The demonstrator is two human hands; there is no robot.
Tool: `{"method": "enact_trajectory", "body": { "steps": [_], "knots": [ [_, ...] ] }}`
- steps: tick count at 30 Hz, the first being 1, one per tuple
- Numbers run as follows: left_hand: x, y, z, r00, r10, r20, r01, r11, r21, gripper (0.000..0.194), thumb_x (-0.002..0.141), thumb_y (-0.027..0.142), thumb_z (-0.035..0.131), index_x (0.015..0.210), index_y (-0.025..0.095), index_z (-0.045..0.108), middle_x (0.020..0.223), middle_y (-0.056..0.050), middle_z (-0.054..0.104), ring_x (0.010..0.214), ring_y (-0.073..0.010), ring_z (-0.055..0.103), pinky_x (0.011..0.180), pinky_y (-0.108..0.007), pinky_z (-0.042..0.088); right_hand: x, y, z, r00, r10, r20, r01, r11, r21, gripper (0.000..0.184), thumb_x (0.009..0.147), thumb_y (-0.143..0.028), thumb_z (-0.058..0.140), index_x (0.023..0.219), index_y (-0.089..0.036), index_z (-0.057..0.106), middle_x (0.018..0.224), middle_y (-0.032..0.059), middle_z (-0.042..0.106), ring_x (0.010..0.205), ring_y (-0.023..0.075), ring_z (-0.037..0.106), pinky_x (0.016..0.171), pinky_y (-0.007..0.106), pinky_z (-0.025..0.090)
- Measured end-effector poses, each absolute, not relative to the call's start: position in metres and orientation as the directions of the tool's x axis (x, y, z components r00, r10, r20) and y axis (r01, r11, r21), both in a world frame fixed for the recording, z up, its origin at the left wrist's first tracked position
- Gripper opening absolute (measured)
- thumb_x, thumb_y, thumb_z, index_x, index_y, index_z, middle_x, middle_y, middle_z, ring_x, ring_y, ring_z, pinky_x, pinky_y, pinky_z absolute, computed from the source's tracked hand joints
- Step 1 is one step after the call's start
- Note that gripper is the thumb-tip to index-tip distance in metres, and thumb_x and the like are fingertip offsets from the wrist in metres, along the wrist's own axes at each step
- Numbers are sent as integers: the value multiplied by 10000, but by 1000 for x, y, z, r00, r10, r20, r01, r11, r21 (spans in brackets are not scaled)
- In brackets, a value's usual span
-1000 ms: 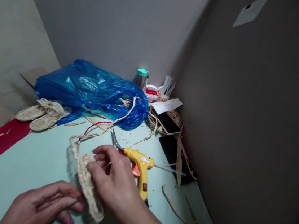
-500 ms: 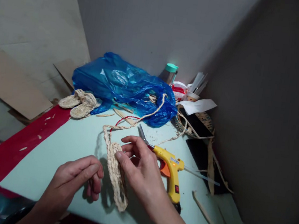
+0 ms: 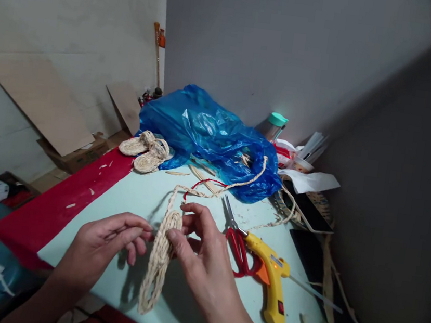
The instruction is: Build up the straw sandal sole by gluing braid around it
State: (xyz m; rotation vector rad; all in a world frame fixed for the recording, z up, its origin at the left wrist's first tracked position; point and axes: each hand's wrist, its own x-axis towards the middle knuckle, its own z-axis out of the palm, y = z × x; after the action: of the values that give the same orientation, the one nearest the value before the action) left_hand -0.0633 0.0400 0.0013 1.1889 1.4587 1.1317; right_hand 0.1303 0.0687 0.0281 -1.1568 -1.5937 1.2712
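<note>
My right hand (image 3: 198, 251) pinches the top of a coiled oval of braided straw (image 3: 157, 262), held on edge above the pale green table (image 3: 124, 200). The braid's loose tail (image 3: 216, 185) runs up to a blue plastic bag (image 3: 210, 137). My left hand (image 3: 105, 245) sits just left of the oval, fingers curled with their tips close to it; whether they touch it is unclear. A thin red cord (image 3: 200, 185) lies by the braid.
Red-handled scissors (image 3: 236, 232) and a yellow glue gun (image 3: 270, 278) lie to the right. Woven straw soles (image 3: 144, 151) rest at the far left by a red strip (image 3: 61, 200). A teal-lidded bottle (image 3: 272, 126), papers and a dark tablet (image 3: 312, 207) crowd the back right corner.
The view has swung left. My left hand let go of the oval's lower end and rose beside it. My right hand keeps its pinch, and the oval now stands more upright.
</note>
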Motion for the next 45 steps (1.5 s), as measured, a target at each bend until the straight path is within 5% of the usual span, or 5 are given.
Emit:
{"method": "enact_trajectory", "body": {
  "steps": [8, 17, 23, 35, 45],
  "knots": [
    [-83, 49, 2, -71, 988, -137, 41, 141, 989, 291, 891, 462, 677, 924, 182, 751, 866, -65, 807, 711, -202, 758, 689, -258, 623, 117, 57, 11, -247, 968, 34, 165, 77, -983, 333, 897, -312, 582, 1215, -219, 549, 886, 28, 610, 782, 177, 644, 622, 266, 540],
    [-74, 39, 22, -298, 942, -157, -66, 143, 987, 317, 654, 498, 859, 718, 212, 737, 850, -46, 838, 665, -235, 790, 643, -248, 652, 114, 44, -2, -167, 979, -116, -199, -149, -969, 438, 871, -465, 673, 1220, -245, 527, 945, 12, 587, 778, 151, 592, 634, 253, 518],
    [-74, 29, 22, -271, 956, -116, 105, 149, 983, 178, 724, 410, 750, 722, 240, 802, 558, 3, 749, 482, -164, 693, 522, -205, 577, 117, 46, 3, -124, 987, -101, -177, -122, -977, 501, 881, -467, 668, 1284, -250, 465, 932, 0, 572, 777, 156, 573, 650, 278, 516],
    [-66, 24, 2, -210, 978, -6, 282, 67, 957, 246, 847, 466, 612, 775, 274, 748, 561, 53, 700, 474, -127, 611, 502, -198, 496, 125, 56, 18, -294, 955, -30, 445, 109, -889, 456, 907, -221, 510, 1355, -197, 428, 1014, 83, 643, 914, 246, 625, 806, 382, 497],
    [-55, 30, -22, -162, 987, 17, 455, 59, 889, 352, 913, 510, 513, 731, 241, 647, 514, 69, 616, 351, -94, 425, 474, -229, 422, 133, 96, 33, -493, 866, -85, 527, 219, -821, 207, 976, -244, 512, 1172, -180, 535, 822, 28, 668, 728, 180, 581, 656, 280, 404]
  ]
}}
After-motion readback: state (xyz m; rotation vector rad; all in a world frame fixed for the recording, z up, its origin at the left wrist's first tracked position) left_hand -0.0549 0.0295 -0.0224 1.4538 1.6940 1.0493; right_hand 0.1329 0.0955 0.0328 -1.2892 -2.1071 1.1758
